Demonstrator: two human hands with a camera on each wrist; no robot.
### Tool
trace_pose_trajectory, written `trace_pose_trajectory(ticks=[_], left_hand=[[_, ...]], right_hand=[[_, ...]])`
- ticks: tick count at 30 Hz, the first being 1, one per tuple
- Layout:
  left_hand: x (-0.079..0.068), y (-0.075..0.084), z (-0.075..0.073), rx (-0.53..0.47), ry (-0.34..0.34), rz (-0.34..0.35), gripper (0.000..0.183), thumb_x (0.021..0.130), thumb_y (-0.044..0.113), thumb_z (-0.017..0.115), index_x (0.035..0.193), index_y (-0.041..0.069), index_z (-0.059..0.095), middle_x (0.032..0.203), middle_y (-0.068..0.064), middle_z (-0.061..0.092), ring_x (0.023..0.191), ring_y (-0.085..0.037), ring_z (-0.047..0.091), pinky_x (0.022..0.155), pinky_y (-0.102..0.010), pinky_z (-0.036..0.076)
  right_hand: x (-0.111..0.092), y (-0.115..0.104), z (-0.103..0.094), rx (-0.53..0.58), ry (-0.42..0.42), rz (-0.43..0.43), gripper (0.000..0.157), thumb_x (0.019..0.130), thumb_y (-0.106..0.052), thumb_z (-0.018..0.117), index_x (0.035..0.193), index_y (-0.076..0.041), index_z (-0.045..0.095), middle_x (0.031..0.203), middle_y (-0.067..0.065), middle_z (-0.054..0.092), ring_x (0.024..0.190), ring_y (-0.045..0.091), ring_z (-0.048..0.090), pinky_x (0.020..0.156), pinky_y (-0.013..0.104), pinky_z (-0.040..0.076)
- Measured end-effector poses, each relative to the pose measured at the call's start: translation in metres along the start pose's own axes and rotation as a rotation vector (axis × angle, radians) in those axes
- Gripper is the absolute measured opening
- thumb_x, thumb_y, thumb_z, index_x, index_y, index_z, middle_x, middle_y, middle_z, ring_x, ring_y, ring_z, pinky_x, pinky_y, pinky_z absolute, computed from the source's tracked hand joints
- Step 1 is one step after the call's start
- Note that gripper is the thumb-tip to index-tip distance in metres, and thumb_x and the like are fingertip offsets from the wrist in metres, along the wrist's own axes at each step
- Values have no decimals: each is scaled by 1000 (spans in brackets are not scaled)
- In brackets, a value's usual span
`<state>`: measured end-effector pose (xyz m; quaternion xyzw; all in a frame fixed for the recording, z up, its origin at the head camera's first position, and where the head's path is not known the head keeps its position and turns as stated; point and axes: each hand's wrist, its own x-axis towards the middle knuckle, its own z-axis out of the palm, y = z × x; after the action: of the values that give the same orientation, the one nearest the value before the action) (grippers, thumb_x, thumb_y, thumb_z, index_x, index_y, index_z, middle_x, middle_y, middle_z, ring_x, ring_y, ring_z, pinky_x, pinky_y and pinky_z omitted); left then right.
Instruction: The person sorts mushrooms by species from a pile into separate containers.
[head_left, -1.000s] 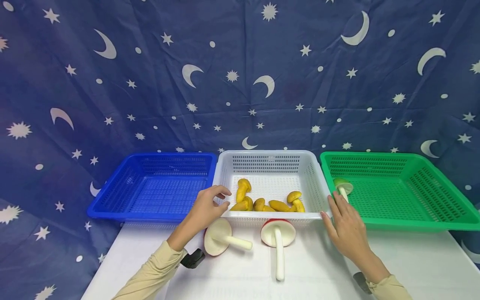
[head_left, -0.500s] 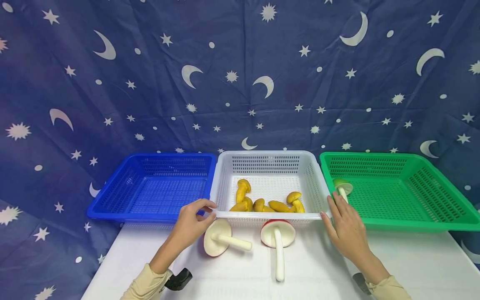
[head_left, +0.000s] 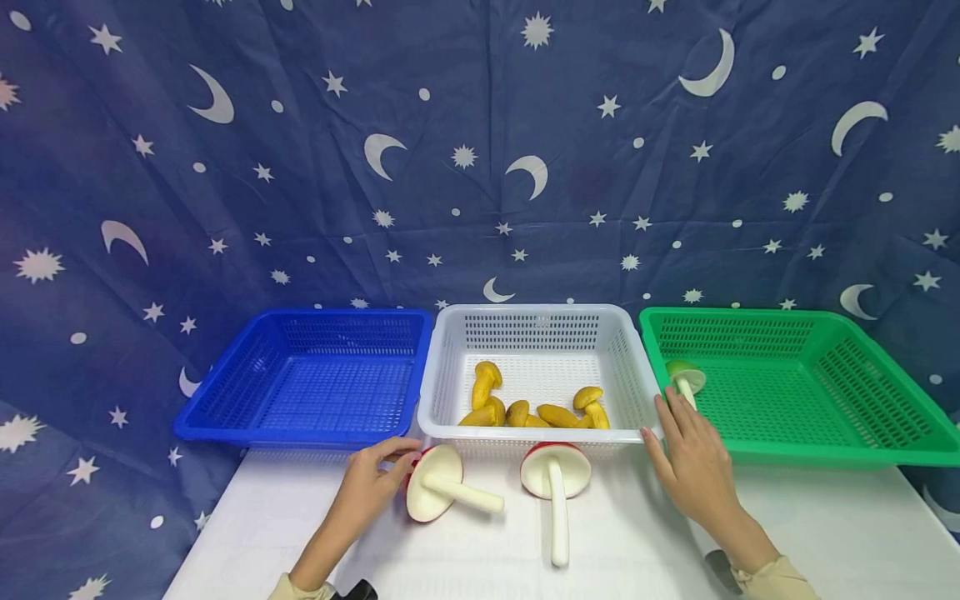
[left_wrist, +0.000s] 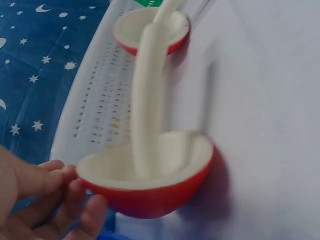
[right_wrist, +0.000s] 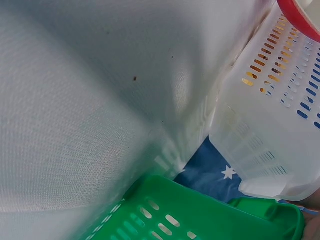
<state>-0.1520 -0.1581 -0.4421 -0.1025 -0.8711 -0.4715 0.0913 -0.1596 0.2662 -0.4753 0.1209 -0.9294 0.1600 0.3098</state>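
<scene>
My left hand (head_left: 365,487) is at the left side of a red-capped toy mushroom (head_left: 437,492), thumb and fingers pinching the edge of its cap. In the left wrist view this mushroom's cap (left_wrist: 145,197) shows its cream underside, and its pale stem stands up out of it. A second red-capped mushroom (head_left: 558,469) lies to the right, stem toward me. My right hand (head_left: 697,462) rests with extended fingers at the near corner where the white basket (head_left: 540,432) meets the green basket (head_left: 817,452).
Several yellow mushrooms (head_left: 486,383) lie in the white basket. One green-capped mushroom (head_left: 686,377) leans inside the left wall of the green basket. A blue basket (head_left: 262,434) stands at the left. Behind the row hangs a dark blue star-and-moon cloth (head_left: 480,233).
My left hand has moved from the white basket's near left corner down and left to the left mushroom, whose cap has tipped slightly. The right hand stays put.
</scene>
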Motion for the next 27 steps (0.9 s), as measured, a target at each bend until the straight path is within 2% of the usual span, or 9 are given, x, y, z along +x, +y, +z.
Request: trace_pose_trajectory(ticks=[4, 8, 12, 15, 18, 20, 23, 25, 27], left_hand=[[-7, -5, 7, -19, 11, -7, 16, 83, 0, 69, 94, 10, 74, 84, 3, 66, 75, -9, 59, 56, -21, 51], [-12, -5, 11, -21, -16, 3, 20, 81, -1, 70, 100, 4, 71, 79, 4, 57, 71, -8, 52, 55, -20, 46], [-14, -5, 14, -90, -35, -75, 28, 86, 4, 67, 113, -1, 64, 79, 1, 54, 70, -9, 51, 52, -21, 47], [-15, -5, 15, -137, -38, -120, 25, 87, 4, 66, 112, 0, 65, 80, -1, 55, 68, -9, 52, 49, -24, 50], [-16, -6, 17, -126, -41, -119, 22, 83, 1, 69, 105, 4, 69, 78, -2, 54, 67, -10, 52, 50, -23, 49], [-16, -6, 18, -84, -50, -130, 23, 82, 6, 73, 104, 6, 69, 79, -2, 53, 68, -10, 50, 52, -21, 45], [-18, -7, 20, -12, -77, -210, 36, 81, 23, 76, 111, 8, 64, 86, -2, 54, 72, -12, 50, 58, -22, 42], [-19, -8, 22, 10, -116, -276, 48, 81, 34, 75, 119, 10, 60, 97, -3, 57, 80, -14, 55, 62, -25, 45], [-21, -9, 24, -11, -163, -330, 59, 80, 41, 73, 127, 10, 54, 111, -7, 58, 93, -21, 58, 67, -30, 51]], right_hand=[[0, -1, 0, 5, 0, -1, 54, 94, -31, 53, 134, 5, 48, 142, 23, 41, 126, 44, 41, 99, 57, 33], [0, -1, 0, 8, -1, 1, 55, 94, -31, 53, 135, 5, 47, 142, 23, 41, 127, 44, 40, 100, 57, 33], [0, -1, 1, 7, -3, 2, 55, 94, -31, 52, 135, 5, 47, 142, 23, 41, 127, 43, 40, 100, 56, 33], [0, -1, 0, 4, -7, 2, 54, 95, -31, 52, 135, 5, 47, 142, 22, 41, 126, 43, 40, 99, 57, 33], [-1, -1, 0, 4, -4, 3, 55, 94, -32, 52, 134, 5, 47, 142, 22, 41, 126, 43, 40, 98, 58, 34], [-1, 0, 0, 6, 2, 4, 55, 94, -32, 53, 134, 5, 48, 142, 22, 41, 126, 43, 40, 97, 58, 34], [-2, 0, 0, 8, 7, 5, 55, 94, -32, 53, 135, 5, 47, 143, 22, 41, 127, 42, 40, 97, 58, 34], [-2, 0, 1, 8, 5, 6, 55, 94, -32, 53, 135, 4, 47, 143, 22, 41, 127, 42, 40, 98, 58, 34], [-2, 0, 0, 6, 4, 9, 55, 94, -32, 53, 135, 4, 47, 143, 22, 41, 127, 42, 40, 99, 58, 34]])
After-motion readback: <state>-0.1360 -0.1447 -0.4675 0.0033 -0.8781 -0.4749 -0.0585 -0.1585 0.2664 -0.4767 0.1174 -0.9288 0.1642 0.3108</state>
